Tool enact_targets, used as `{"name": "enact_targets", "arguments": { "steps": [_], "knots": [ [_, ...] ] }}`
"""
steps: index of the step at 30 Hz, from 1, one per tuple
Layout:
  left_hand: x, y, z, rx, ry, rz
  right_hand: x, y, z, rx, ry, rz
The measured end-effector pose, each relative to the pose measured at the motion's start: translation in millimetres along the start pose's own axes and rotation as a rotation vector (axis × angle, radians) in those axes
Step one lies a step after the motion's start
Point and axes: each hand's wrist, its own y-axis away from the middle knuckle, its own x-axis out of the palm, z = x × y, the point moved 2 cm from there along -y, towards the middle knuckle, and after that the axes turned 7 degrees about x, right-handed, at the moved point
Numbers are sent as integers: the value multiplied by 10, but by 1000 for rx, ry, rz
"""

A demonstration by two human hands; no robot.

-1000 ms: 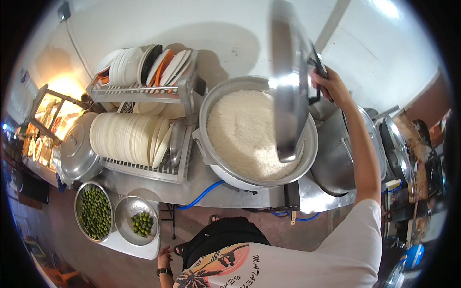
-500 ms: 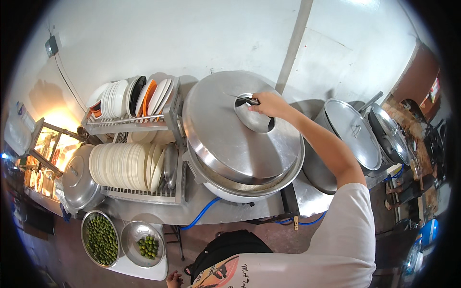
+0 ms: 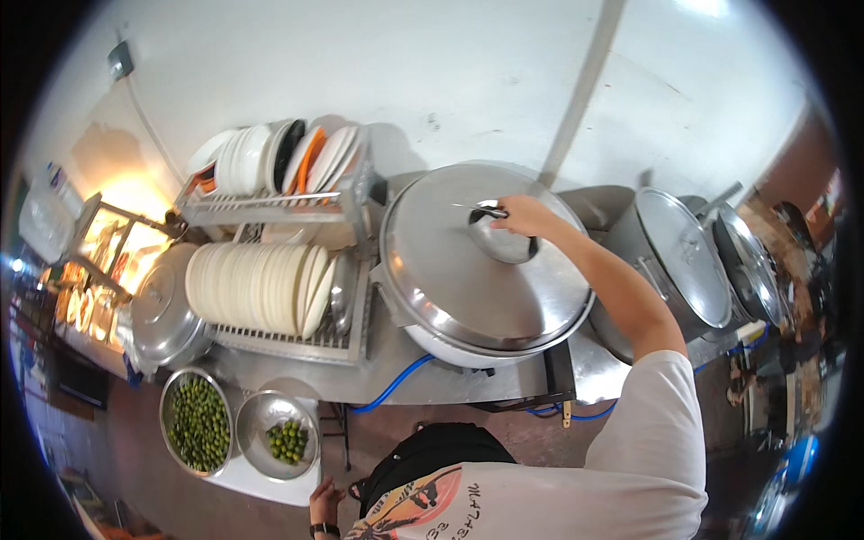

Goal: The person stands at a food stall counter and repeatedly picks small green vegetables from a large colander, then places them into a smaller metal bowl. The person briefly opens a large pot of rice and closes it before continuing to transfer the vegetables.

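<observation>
The lid (image 3: pixel 441 292) had been lowered flush onto the pot (image 3: pixel 472 355) since the earlier frame, its front gap closed. Its black handle (image 3: pixel 487 212) was grasped by the right hand (image 3: pixel 524 219); the pot was covered directly beneath that grip. Cream plates (image 3: pixel 247 288) were racked to its left. The left hand (image 3: pixel 326 499) was held loosely, unclenched, well below the grip.

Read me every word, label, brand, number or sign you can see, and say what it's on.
White shirt: dark lettering beside a colourful print; I won't copy it out.
Large pot lid: no lettering visible.
Blue object, far right: any marking too blurred to read.
</observation>
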Motion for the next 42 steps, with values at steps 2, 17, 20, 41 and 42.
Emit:
{"name": "enact_targets", "arguments": {
  "steps": [2, 17, 20, 41, 42],
  "knots": [
    [189, 104, -261, 59, 74, 75, 33, -35, 23, 18, -14, 28],
    [726, 713, -2364, 429, 574, 431, 1370, 2099, 2972, -406, -756, 108],
    [396, 685, -2486, 450, 577, 489, 1807, 2560, 3815, -427, -874, 429],
    [-1063, 460, -3182, 436, 388, 657, 2208, 3442, 5666, -302, -961, 456],
    [-1060, 425, -3171, 441, 376, 657, 2202, 3426, 5683, -305, -983, 457]
  ]
}}
